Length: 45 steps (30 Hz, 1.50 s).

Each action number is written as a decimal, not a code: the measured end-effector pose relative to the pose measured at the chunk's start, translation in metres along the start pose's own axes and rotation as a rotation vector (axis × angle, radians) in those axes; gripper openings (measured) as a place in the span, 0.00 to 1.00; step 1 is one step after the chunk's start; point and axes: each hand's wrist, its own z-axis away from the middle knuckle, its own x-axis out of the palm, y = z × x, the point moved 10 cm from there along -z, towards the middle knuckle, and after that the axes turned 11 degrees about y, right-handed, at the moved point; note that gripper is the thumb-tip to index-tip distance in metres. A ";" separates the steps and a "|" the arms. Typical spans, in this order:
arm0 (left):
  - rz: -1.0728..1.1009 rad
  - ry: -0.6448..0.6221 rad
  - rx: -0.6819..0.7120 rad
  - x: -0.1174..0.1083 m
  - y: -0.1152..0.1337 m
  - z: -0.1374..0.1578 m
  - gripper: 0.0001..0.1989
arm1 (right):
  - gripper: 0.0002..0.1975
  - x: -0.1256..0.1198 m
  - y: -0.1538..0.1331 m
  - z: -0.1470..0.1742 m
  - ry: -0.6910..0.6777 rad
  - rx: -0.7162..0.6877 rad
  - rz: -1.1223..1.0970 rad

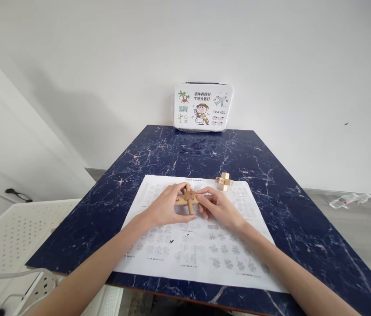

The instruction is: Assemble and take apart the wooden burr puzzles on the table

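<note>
Between my two hands is a wooden interlocking puzzle (190, 196), its light brown bars crossing one another. My left hand (166, 204) grips it from the left, fingers along the far side and thumb on the near end of a bar. From the right, my right hand (217, 205) pinches the end of a bar with thumb and forefinger. A dark mark shows on the left bar. Beneath both hands lies a white printed sheet (188, 259) with rows of small grey diagrams. A second wooden puzzle (224, 181), cross-shaped, rests near the sheet's far right edge.
The sheet lies on a dark blue marble-patterned table (185, 153). A white box with cartoon prints (203, 107) stands at the far end against the wall. White perforated furniture (4, 232) with a cable is at left. A plastic bottle (343, 201) lies on the floor at right.
</note>
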 end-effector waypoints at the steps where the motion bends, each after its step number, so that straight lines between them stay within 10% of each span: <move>1: -0.003 -0.002 -0.003 0.000 -0.001 0.000 0.44 | 0.20 0.000 0.000 0.000 -0.001 0.001 -0.003; 23: 0.574 -0.115 -0.198 0.010 -0.011 -0.003 0.37 | 0.14 0.011 -0.010 0.009 -0.054 -0.174 0.248; 45: 0.606 -0.138 -0.174 0.012 -0.004 -0.004 0.34 | 0.15 0.002 -0.025 0.013 0.080 -0.338 0.380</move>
